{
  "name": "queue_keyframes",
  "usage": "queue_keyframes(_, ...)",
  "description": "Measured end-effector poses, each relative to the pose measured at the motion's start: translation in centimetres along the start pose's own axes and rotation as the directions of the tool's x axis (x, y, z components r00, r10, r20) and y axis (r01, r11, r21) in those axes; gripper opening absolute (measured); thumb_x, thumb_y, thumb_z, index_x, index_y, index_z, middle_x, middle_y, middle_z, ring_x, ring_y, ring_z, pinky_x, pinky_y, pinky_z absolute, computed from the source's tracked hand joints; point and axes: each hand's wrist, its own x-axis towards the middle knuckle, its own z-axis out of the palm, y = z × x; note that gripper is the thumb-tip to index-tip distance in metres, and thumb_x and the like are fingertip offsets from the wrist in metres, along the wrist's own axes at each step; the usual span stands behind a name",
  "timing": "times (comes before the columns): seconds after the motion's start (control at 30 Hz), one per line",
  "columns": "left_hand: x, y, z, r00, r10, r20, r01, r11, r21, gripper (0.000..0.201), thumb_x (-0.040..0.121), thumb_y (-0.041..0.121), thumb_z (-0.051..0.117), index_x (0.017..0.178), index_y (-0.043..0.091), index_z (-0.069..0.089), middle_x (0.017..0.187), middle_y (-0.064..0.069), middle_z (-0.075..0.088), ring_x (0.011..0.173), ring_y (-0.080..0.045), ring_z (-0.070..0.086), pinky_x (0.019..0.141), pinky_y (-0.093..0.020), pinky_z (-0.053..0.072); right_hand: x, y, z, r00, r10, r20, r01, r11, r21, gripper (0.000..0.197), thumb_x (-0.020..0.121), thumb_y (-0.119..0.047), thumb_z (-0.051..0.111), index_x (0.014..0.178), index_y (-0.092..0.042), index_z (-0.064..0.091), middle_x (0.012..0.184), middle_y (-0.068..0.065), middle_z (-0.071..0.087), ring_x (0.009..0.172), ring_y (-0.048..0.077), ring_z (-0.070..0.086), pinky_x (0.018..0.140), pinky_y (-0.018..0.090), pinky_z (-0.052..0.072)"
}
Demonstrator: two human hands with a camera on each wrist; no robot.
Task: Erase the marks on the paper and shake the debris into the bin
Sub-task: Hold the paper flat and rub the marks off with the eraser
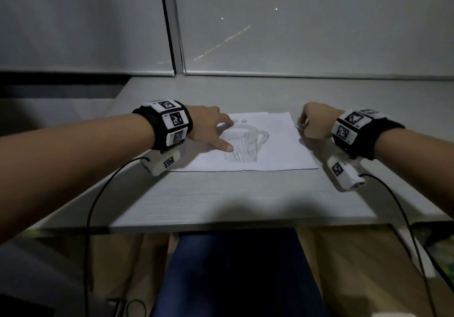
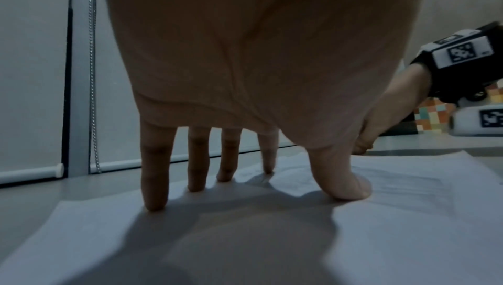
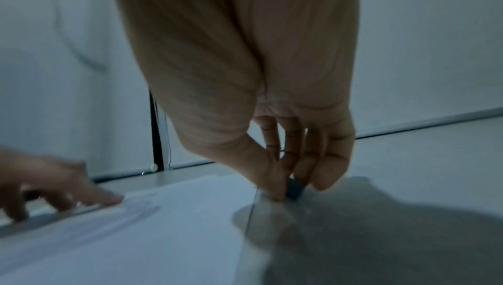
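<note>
Paper (image 1: 275, 145): two sheets by look of seam at near edge, side by side, overlapping; exact count uncertain. Mug drawing (image 1: 242, 146): one. Small blots above drawing (image 1: 240, 121): two. Eraser (image 3: 295, 188): one, dark, small. Hands: two, left hand (image 1: 208, 126), right hand (image 1: 317, 122). Wristbands: two, one per wrist (image 1: 169, 122). Table (image 1: 221, 201): one. Roller blinds (image 1: 73, 22): two.
</note>
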Motion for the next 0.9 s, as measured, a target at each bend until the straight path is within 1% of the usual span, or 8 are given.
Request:
queue_keyframes(0.07,0.1,-0.3,-0.1,1.0,0.012,0.017,-0.012,1.0,0.003,0.101,0.077,0.093,0.055,0.164,0.05,0.026,0.124,0.0,0.037,0.125,-0.036,0.055,0.11,-0.054,0.045,0.8,0.0,-0.8,0.999,0.032,-0.001,-0.032,0.999,0.011,0.037,0.085,-0.025,0.08,0.115,-0.003,0.076,0.11,0.018,0.074,0.099,0.035,0.07,0.086,0.038,0.059)
queue_keyframes(0.13,0.0,-0.4,-0.5,1.0,0.009,0.023,-0.008,0.999,-0.045,0.098,0.076,0.093,0.056,0.162,0.052,0.032,0.128,-0.001,0.04,0.124,-0.033,0.053,0.11,-0.052,0.043,1.2,-0.7,-2.1,0.997,-0.02,-0.072,0.022,0.999,0.025,0.03,0.087,-0.027,0.079,0.106,-0.004,0.078,0.102,0.015,0.075,0.089,0.032,0.067,0.078,0.033,0.051)
queue_keyframes(0.2,0.2,-0.3,-0.8,1.0,0.024,-0.013,-0.026,0.994,-0.105,0.091,0.078,0.09,0.059,0.155,0.044,0.048,0.137,-0.003,0.047,0.123,-0.03,0.053,0.109,-0.048,0.044,1.1,-2.1,-3.2,0.984,-0.115,-0.134,0.121,0.992,0.042,0.014,0.088,-0.018,0.077,0.1,-0.01,0.077,0.095,0.008,0.074,0.088,0.029,0.067,0.077,0.029,0.046)
queue_keyframes(0.3,0.9,0.4,-0.7,0.993,0.073,-0.088,-0.084,0.988,-0.133,0.084,0.078,0.086,0.066,0.139,0.028,0.062,0.139,-0.001,0.051,0.125,-0.028,0.056,0.11,-0.048,0.045,0.8,-5.3,-3.5,0.948,-0.304,-0.095,0.311,0.946,0.085,0.006,0.088,-0.017,0.076,0.094,-0.016,0.078,0.081,-0.003,0.074,0.08,0.022,0.069,0.075,0.029,0.051)
queue_keyframes(0.43,1.7,1.1,-0.4,0.988,0.071,-0.134,-0.09,0.986,-0.143,0.095,0.073,0.084,0.072,0.142,0.021,0.056,0.137,0.0,0.059,0.121,-0.026,0.059,0.101,-0.039,0.049,1.5,-7.8,-1.7,0.918,-0.381,-0.108,0.395,0.899,0.188,0.012,0.085,-0.033,0.084,0.087,-0.021,0.082,0.075,-0.005,0.075,0.067,0.01,0.064,0.071,0.025,0.052)
queue_keyframes(0.53,2.0,1.1,-0.4,0.995,0.063,-0.078,-0.07,0.993,-0.096,0.115,0.067,0.093,0.067,0.16,0.032,0.04,0.131,0.002,0.048,0.128,-0.029,0.051,0.109,-0.049,0.045,2.1,-8.7,-0.6,0.915,-0.374,-0.154,0.402,0.879,0.254,0.01,0.082,-0.026,0.087,0.084,-0.017,0.083,0.068,-0.008,0.069,0.063,0.009,0.06,0.069,0.022,0.052)
queue_keyframes(0.67,2.4,0.9,-0.3,0.999,0.031,-0.016,-0.032,0.996,-0.081,0.119,0.062,0.1,0.062,0.164,0.049,0.027,0.125,0.004,0.036,0.131,-0.029,0.037,0.111,-0.061,0.04,2.2,-8.8,-0.2,0.913,-0.375,-0.162,0.403,0.893,0.201,0.005,0.082,-0.013,0.076,0.083,-0.013,0.08,0.072,-0.001,0.072,0.067,0.017,0.064,0.067,0.024,0.05)
queue_keyframes(0.9,2.9,0.8,0.2,0.996,0.011,-0.086,-0.024,0.988,-0.15,0.109,0.067,0.099,0.057,0.16,0.045,0.038,0.124,0.004,0.041,0.122,-0.027,0.039,0.109,-0.058,0.042,3.0,-8.1,0.3,0.895,-0.419,-0.155,0.445,0.867,0.223,0.015,0.084,-0.027,0.085,0.082,-0.014,0.078,0.071,-0.003,0.07,0.066,0.014,0.062,0.066,0.025,0.052)
